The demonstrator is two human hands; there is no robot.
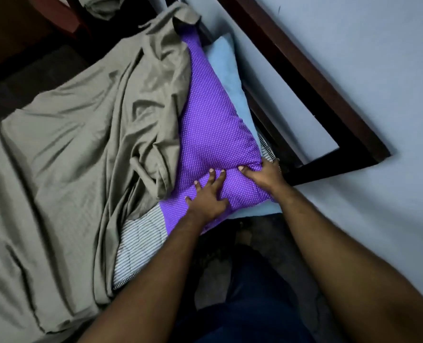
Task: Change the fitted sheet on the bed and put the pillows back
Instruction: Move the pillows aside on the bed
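Note:
A purple pillow with white dots [212, 125] lies along the head end of the bed, on top of a light blue pillow [226, 60]. My left hand [206, 195] rests on its near end with fingers spread. My right hand [261, 175] grips the pillow's near right corner, fingers curled into the fabric. A wrinkled grey-green sheet [69, 144] covers most of the bed and bunches up against the pillows. A patch of striped mattress [136, 246] shows bare at the near corner.
A dark wooden headboard frame [311, 78] runs beside the pillows against a pale blue wall [378, 58]. More grey cloth [101, 7] lies at the top edge. My dark trousers [252, 300] and the dark floor are below.

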